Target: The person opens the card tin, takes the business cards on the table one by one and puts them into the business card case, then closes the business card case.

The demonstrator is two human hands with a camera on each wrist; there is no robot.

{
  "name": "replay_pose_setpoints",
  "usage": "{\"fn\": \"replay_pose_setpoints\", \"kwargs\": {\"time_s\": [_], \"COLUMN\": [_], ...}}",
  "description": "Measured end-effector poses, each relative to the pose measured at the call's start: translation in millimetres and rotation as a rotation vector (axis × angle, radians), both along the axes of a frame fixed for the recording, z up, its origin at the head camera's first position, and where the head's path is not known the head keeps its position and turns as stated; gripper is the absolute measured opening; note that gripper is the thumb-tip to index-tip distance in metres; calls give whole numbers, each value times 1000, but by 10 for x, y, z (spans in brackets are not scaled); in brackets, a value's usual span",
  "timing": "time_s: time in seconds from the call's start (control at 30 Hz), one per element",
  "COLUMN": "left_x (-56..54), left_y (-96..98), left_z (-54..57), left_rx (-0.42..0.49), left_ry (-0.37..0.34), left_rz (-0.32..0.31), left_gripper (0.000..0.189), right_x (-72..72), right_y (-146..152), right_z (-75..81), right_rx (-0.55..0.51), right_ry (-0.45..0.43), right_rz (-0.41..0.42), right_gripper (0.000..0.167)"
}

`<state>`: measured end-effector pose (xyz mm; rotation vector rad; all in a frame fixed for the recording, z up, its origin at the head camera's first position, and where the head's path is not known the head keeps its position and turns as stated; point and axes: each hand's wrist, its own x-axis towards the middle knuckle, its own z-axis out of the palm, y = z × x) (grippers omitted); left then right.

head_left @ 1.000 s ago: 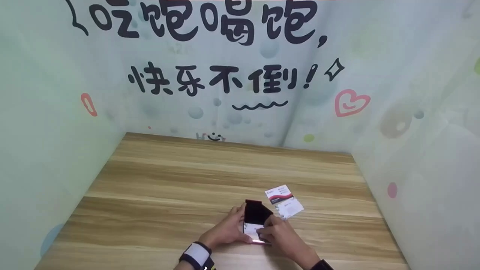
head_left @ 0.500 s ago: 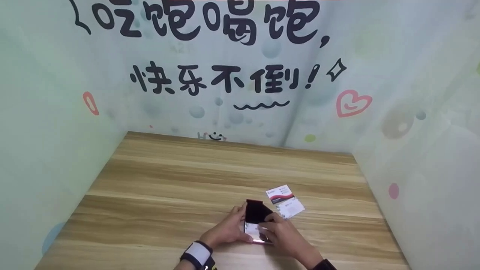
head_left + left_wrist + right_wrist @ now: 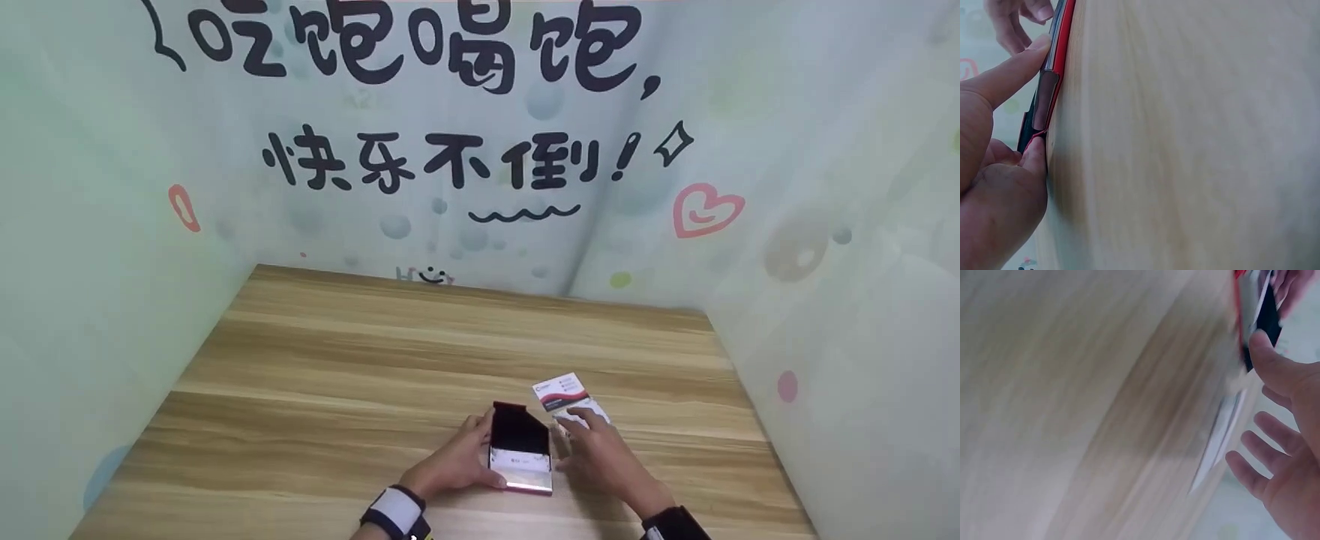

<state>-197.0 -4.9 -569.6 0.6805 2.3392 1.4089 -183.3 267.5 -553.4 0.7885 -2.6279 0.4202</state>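
Observation:
A business card case (image 3: pixel 520 429) lies on the table with its lid folded back, black inside, red along its edge. Inside its silver lower part sits a white card (image 3: pixel 517 460). My left hand (image 3: pixel 456 459) holds the case by its left side; in the left wrist view, the thumb presses on top and other fingers (image 3: pixel 1033 157) are at its end. Right of the case, my right hand (image 3: pixel 604 454) hovers with fingers spread, holding nothing. Under its fingertips lies a white card (image 3: pixel 598 408), partly hidden, beside a card with a red and black band (image 3: pixel 559 388).
The wood-grain table (image 3: pixel 337 352) stretches to a printed backdrop (image 3: pixel 450 240) at the back. Pale fabric walls stand along the left and right sides. Both wrists wear dark straps.
My right hand has left the case and moved right, over the loose cards, its fingers spreading. The card inside the case is now uncovered. My left hand stays on the case.

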Motion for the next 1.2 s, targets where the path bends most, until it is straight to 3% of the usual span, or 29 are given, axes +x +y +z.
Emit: {"fn": "replay_pose_setpoints", "kwargs": {"time_s": [0.37, 0.77, 0.97, 1.2], "left_x": [7, 17, 23, 14], "left_y": [11, 6, 0, 11], "left_z": [22, 8, 0, 9], "left_rx": [-29, -9, 35, 14], "left_ry": [-12, -4, -17, -37], "left_rz": [12, 8, -5, 6], "left_gripper": [122, 121, 120, 120], "right_x": [-98, -288, -276, -260], "right_y": [282, 529, 525, 498], "right_z": [68, 197, 195, 153], "right_rx": [1, 47, 92, 74], "right_ry": [-189, -399, -354, -334], "right_rz": [-123, -87, -48, -115], "right_gripper": [78, 81, 76, 67]}}
